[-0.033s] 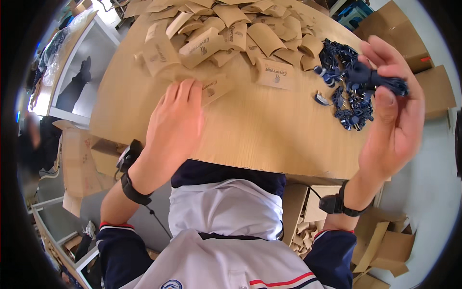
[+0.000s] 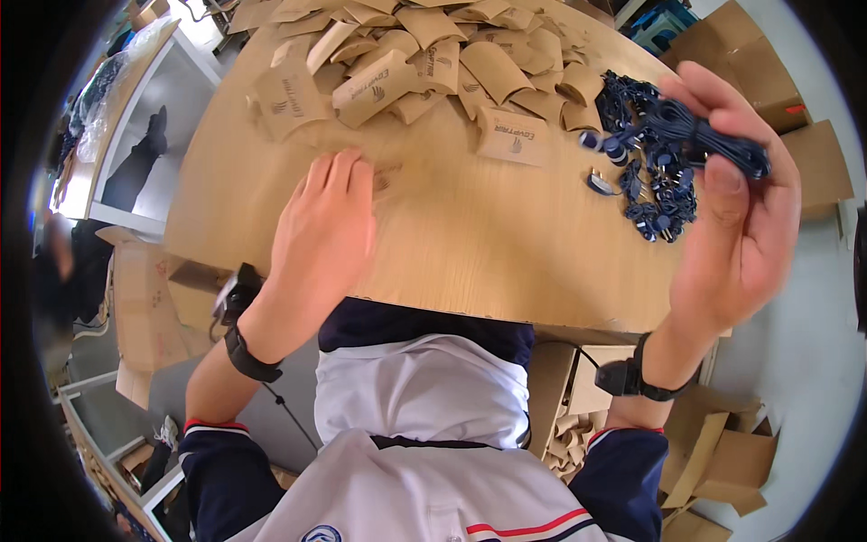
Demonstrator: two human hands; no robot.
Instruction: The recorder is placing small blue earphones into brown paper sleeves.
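My right hand (image 2: 745, 212) is raised over the table's right side, its thumb and fingers closed around a coiled bundle of dark blue earphones (image 2: 700, 135). Just beyond and to the left of it lies a tangled heap of similar earphones (image 2: 664, 194), with metal plugs showing. Over the left part of the table, my left hand (image 2: 327, 217) has its back turned up and its fingers bent together. A brown cardboard pillow box (image 2: 388, 179), smeared by motion, sticks out from beneath those fingers. The left thumb is hidden.
Many brown pillow boxes (image 2: 379, 88) are piled along the far side of the wooden table (image 2: 452, 262); one box (image 2: 511, 137) lies apart at the pile's near edge. Open cartons (image 2: 722, 461) stand at lower right, and another carton (image 2: 149, 298) is at left.
The pillow box at my left hand has shifted and blurred more. The earphone bundle has turned slightly in my right hand, so its coiled cable shows more clearly.
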